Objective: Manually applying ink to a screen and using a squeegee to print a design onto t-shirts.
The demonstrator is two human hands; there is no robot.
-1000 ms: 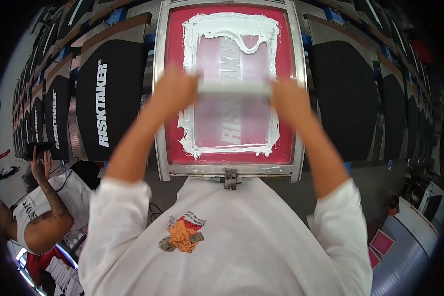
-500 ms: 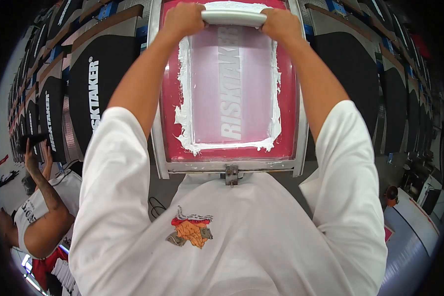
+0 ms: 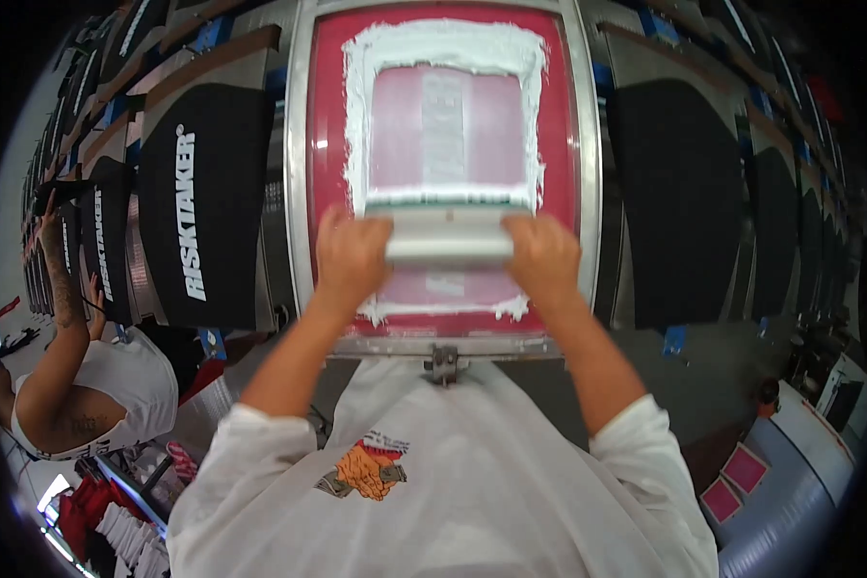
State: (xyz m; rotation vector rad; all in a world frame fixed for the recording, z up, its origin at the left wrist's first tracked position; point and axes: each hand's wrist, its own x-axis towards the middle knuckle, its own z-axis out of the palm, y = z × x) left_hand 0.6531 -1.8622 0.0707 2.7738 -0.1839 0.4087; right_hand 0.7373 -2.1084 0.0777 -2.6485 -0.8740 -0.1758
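One squeegee [image 3: 450,236], two hands

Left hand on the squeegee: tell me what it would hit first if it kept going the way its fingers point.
The left hand points up the screen; ahead lies bare pink mesh, then the band of white ink near the far frame edge. Depth is hard to judge.
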